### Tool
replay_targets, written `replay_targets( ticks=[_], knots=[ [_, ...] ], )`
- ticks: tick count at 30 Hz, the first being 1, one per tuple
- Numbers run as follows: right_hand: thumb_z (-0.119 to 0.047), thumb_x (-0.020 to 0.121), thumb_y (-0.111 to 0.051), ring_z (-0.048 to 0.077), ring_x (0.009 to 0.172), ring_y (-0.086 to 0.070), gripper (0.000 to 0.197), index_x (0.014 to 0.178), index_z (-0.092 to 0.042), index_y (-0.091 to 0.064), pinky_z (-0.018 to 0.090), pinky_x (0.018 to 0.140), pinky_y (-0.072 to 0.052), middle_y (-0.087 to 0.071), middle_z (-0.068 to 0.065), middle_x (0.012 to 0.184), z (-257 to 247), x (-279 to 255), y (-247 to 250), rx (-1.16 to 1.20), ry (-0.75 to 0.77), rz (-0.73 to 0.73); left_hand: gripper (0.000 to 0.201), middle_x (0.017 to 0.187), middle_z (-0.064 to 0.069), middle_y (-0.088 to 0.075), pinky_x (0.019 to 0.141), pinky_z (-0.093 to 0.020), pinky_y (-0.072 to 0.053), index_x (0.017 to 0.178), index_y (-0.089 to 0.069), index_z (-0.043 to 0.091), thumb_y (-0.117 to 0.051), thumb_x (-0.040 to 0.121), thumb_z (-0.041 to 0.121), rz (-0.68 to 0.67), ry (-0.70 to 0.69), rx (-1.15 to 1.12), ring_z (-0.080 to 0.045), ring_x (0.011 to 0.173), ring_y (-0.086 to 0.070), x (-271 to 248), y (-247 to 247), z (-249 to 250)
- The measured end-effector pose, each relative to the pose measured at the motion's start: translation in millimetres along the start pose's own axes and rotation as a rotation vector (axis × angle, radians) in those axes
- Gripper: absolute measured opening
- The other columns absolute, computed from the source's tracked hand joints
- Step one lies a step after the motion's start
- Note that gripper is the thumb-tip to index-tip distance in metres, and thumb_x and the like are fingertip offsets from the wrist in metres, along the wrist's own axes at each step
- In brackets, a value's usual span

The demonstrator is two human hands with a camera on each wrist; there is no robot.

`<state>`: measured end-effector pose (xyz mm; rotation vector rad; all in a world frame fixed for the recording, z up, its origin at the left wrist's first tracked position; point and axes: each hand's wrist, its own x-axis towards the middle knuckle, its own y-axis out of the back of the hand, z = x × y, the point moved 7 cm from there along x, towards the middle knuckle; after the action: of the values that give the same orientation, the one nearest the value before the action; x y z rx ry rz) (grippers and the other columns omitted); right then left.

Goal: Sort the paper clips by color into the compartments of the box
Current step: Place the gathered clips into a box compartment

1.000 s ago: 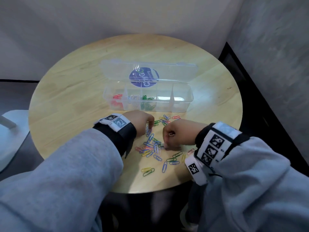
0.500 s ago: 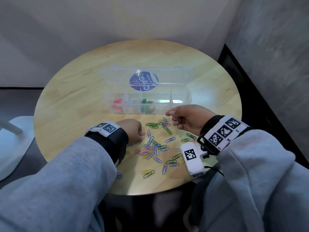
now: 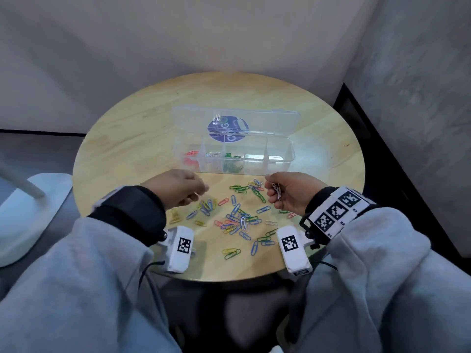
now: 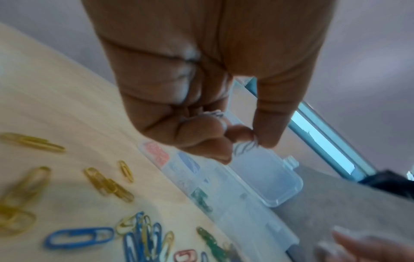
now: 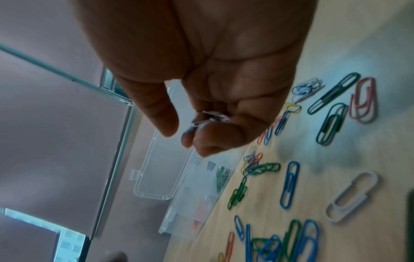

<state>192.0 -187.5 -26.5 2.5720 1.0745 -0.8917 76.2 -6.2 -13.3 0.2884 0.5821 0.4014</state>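
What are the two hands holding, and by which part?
The right hand pinches white paper clips by their upper ends, so they hang down. The left hand grips pale clips in curled fingers; where exactly cannot be told.

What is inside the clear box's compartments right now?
In the clear box, from its left end: red clips, white clips, green clips. The two right compartments show only glare; contents there cannot be confirmed.
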Motion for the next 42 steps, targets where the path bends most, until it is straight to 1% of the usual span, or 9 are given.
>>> replay_targets(
  ticks=[5,10,16,19,22,27,32,38,42],
  knots=[
    [-0.018,0.096,-0.044,0.012,0.051,-0.032,0.027,0.07,-0.013,-0.043,0.019,0.047,-0.024,-0.036,0.001,0.061,7.9,-6.3,-8.3,-0.202,-0.007,0.035,0.026,0.067,-0.01,-0.051,0.034,-0.01,-0.029,0.065,-0.046,0.007,-0.042,0.089,-0.002,0.069,0.044,-0.403,-0.003,0.033,-0.046,-27.9,5.9,-9.6],
    [-0.02,0.094,-0.051,0.014,0.052,-0.041,0.023,0.073,-0.012,-0.048,0.022,0.044,-0.031,-0.043,0.003,0.064,10.4,-12.5,-15.7,-0.426,0.062,0.034,0.03,0.064,-0.008,-0.047,0.034,-0.009,-0.028,0.064,-0.042,0.012,-0.04,0.09,-0.003,0.087,0.084,-0.547,-0.005,0.032,-0.044,-43.1,5.3,-22.3],
    [-0.034,0.088,-0.058,0.013,0.054,-0.044,0.026,0.072,-0.017,-0.048,0.021,0.051,-0.037,-0.051,-0.001,0.064,17.7,-16.2,-29.3,-0.946,0.046,0.063,0.021,0.063,0.001,-0.041,0.036,-0.01,-0.033,0.093,-0.058,0.014,-0.038,0.09,0.005,0.029,0.201,-0.637,-0.005,0.035,-0.042,-54.5,0.5,-39.1],
    [-0.035,0.089,-0.056,0.013,0.069,-0.049,0.022,0.078,-0.017,-0.052,0.019,0.052,-0.034,-0.053,-0.002,0.073,16.9,-16.2,-38.7,-1.152,0.069,0.091,0.024,0.061,0.002,-0.04,0.036,-0.01,-0.032,0.086,-0.059,0.012,-0.036,0.09,0.01,-0.018,0.241,-0.639,-0.006,0.038,-0.039,-55.4,1.6,-43.4],
    [-0.038,0.089,-0.054,0.018,0.085,-0.052,0.025,0.088,-0.013,-0.059,0.023,0.062,-0.039,-0.057,0.002,0.088,16.6,-10.6,-42.1,-1.25,0.051,0.103,0.025,0.056,0.004,-0.037,0.035,-0.01,-0.026,0.07,-0.054,0.013,-0.042,0.091,0.02,0.003,0.269,-0.506,-0.006,0.036,-0.034,-52.2,2.1,-46.9],
    [-0.046,0.084,-0.058,0.016,0.063,-0.051,0.039,0.066,-0.011,-0.056,0.023,0.05,-0.035,-0.053,0.002,0.066,18.1,1.4,-37.6,-1.292,-0.014,0.184,0.03,0.058,0.002,-0.03,0.045,-0.02,-0.017,0.067,-0.051,0.015,-0.061,0.086,0.036,-0.057,0.217,0.148,-0.013,0.047,-0.024,-40.9,-5.9,-46.9],
    [-0.048,0.081,-0.06,0.013,0.056,-0.049,0.042,0.06,-0.013,-0.051,0.024,0.048,-0.035,-0.052,0.0,0.061,21.9,3.4,-40.2,-1.382,-0.035,0.237,0.014,0.077,0.004,-0.06,0.061,-0.022,-0.036,0.077,-0.063,0.022,-0.074,0.072,0.029,-0.065,0.114,0.754,-0.015,0.075,-0.054,-38.2,-15.7,-42.8],
    [-0.027,0.082,-0.057,0.015,0.053,-0.045,0.029,0.058,-0.013,-0.049,0.022,0.047,-0.035,-0.047,0.001,0.059,23.7,14.2,-43.9,-1.416,-0.026,0.23,0.027,0.095,-0.002,-0.071,0.068,-0.024,-0.04,0.097,-0.071,0.014,-0.074,0.073,0.025,-0.129,0.159,0.945,-0.019,0.082,-0.058,-31.0,-23.8,-52.2],
    [-0.016,0.079,-0.054,0.015,0.051,-0.041,0.022,0.059,-0.012,-0.046,0.021,0.045,-0.033,-0.044,0.002,0.059,25.5,17.5,-44.1,-1.437,-0.073,0.204,0.026,0.089,0.001,-0.066,0.066,-0.024,-0.039,0.096,-0.07,0.014,-0.074,0.075,0.028,-0.135,0.156,0.99,-0.019,0.08,-0.056,-28.0,-27.4,-54.1]
  ],
)
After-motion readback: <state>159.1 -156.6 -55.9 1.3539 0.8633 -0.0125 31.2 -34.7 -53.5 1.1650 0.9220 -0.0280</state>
